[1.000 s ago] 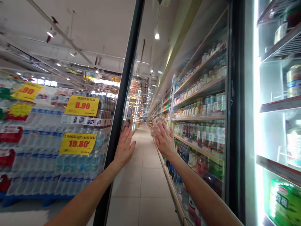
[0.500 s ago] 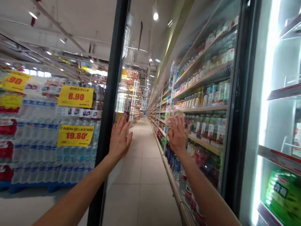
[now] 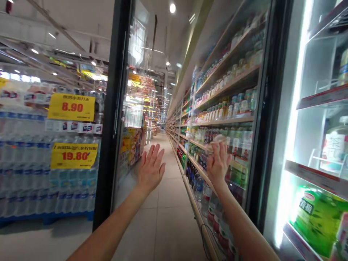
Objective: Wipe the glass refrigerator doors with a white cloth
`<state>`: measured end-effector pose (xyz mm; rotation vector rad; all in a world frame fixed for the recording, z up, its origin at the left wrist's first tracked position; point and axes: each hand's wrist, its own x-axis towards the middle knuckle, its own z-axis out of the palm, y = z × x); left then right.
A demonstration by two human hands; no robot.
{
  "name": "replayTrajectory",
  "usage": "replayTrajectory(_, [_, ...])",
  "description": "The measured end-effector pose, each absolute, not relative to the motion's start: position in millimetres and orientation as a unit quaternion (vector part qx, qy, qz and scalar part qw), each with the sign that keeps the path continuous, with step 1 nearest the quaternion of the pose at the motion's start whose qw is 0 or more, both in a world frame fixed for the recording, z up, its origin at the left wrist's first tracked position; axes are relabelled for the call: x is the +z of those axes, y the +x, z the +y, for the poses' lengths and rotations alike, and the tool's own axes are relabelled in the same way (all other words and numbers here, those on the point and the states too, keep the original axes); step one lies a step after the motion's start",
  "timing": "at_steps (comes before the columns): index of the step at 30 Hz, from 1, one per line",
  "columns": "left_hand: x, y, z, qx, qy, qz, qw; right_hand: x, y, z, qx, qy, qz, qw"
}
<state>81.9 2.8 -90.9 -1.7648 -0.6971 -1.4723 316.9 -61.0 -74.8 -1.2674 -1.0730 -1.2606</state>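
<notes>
A glass cooler door stands open in front of me, edged by a black door frame (image 3: 110,108). My right hand (image 3: 217,170) presses a pale, crumpled cloth (image 3: 219,138) against the pane, right of its middle. Much of the cloth is hidden behind the fingers. Left of it, my left hand (image 3: 151,170) is raised with fingers stretched out and nothing in it. Its palm faces the glass, but I cannot tell whether it touches. Shelves of bottles show in the pane.
To the right is the lit cooler interior with shelves (image 3: 312,174) and a green package (image 3: 315,217). On the left, stacked water bottles (image 3: 24,174) carry yellow price signs (image 3: 72,107). A dark cable (image 3: 203,239) lies low near the bottle shelves.
Across the pane, my right hand has moved right and down with the cloth. My left hand has also shifted right, away from the door's left edge. The view has turned slightly right.
</notes>
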Motion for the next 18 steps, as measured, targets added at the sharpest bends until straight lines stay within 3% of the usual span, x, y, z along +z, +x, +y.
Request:
replayTrajectory(3, [-96.0,82.7,5.1,-0.582,-0.684,-0.276,0.342,-89.7,330.9,-64.2,-0.504,-0.541,-0.411,0.533])
replayTrajectory(9, [-99.2,85.2,3.8,-0.598,-0.687,-0.26,0.321,-126.0,320.8,-65.5,-0.513,-0.503,-0.545,0.433])
replayTrajectory(14, [-104.6,86.6,-1.7,-0.589,-0.683,-0.268,0.338,-124.2,330.5,-65.9,-0.477,-0.546,-0.386,0.57])
replayTrajectory(18, [-113.5,86.3,-6.5,-0.582,-0.695,-0.268,0.327,-134.1,299.6,-64.3,-0.48,-0.511,-0.517,0.491])
